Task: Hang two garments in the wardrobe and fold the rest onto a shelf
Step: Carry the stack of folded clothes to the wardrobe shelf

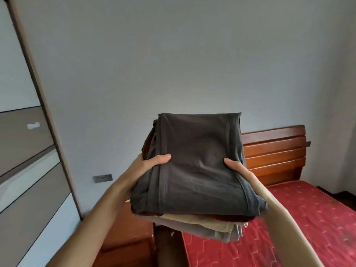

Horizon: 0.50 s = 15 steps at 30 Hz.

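Note:
A stack of folded garments (pixel 196 164) is held up in front of me, above the edge of the bed. A dark grey piece lies on top; brown, beige and light grey folds show underneath at the near edge. My left hand (pixel 152 162) grips the stack's left side with the thumb on top. On the opposite side, my right hand (pixel 236 166) grips it the same way, fingers hidden beneath. The wardrobe (pixel 28 151) stands at the left with its grey and white door panels facing me; its inside and shelf are hidden.
A bed with a red patterned mattress (pixel 289 218) and a brown wooden headboard (pixel 275 151) fills the lower right. A brown wooden nightstand (pixel 131 232) sits between bed and wardrobe. A plain pale wall (pixel 173 64) is behind.

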Each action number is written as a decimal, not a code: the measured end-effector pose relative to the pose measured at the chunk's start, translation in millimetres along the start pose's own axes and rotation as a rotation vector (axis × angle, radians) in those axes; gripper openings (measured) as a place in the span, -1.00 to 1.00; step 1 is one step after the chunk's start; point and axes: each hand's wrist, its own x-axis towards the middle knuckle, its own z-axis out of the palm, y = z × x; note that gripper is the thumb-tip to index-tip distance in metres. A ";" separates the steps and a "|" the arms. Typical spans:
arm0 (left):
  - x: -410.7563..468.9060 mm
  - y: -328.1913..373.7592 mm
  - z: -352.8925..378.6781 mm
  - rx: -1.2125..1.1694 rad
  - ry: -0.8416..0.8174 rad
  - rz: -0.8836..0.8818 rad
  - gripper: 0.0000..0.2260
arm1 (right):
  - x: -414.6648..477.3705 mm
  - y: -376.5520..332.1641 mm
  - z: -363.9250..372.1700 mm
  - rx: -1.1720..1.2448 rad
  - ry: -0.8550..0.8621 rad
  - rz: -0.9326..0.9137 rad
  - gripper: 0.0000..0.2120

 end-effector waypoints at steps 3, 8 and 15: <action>15.3 1.5 -45.4 0.031 0.050 0.009 -0.37 | 33.3 13.9 48.6 -0.047 0.000 0.054 -0.61; 33.2 5.7 -108.9 0.057 0.150 0.015 -0.61 | 81.1 45.4 96.8 -0.188 -0.133 0.060 -0.69; 80.6 0.1 -175.7 0.132 0.295 0.016 -0.46 | 159.3 72.6 161.2 -0.553 -0.290 -0.066 -0.56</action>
